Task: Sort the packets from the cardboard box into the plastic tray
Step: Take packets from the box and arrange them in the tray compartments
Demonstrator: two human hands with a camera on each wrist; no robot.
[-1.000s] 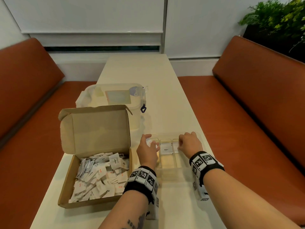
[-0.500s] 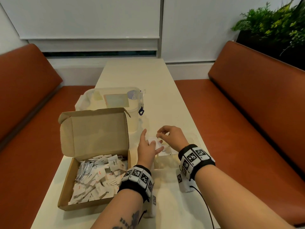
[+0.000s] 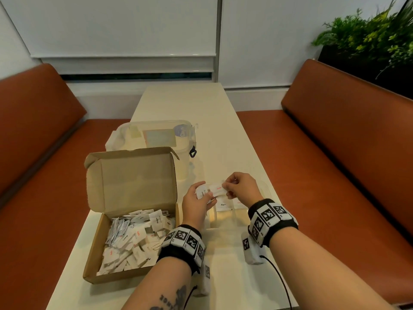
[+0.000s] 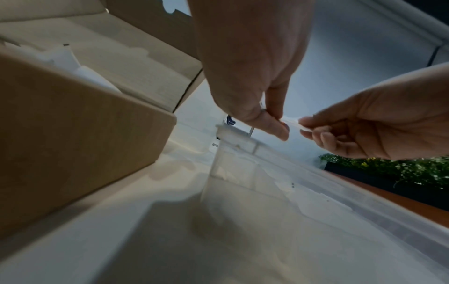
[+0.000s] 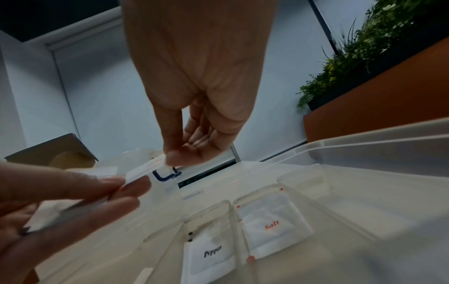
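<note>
In the head view, an open cardboard box is seen at the near left of the counter, its lid raised and its base filled with a loose heap of white packets. A clear plastic tray is placed just right of the box, and a clear lidded container stands beyond the box. Both hands are held above the tray. A small stack of packets is held in the curled fingers of the left hand, while one end of a white salt packet with red lettering is pinched by the right hand. In the left wrist view, the left hand is seen from below with thumb and fingers closed on the thin packet, whose other end is pinched by the fingertips of the right hand; the box wall lies at left and the tray below. In the right wrist view, the packet is gripped between thumb and forefinger of the right hand, and several packets are fanned in the left hand. Two neighbouring tray compartments are occupied: a pepper packet lies in the left one and a salt packet in the right one.
</note>
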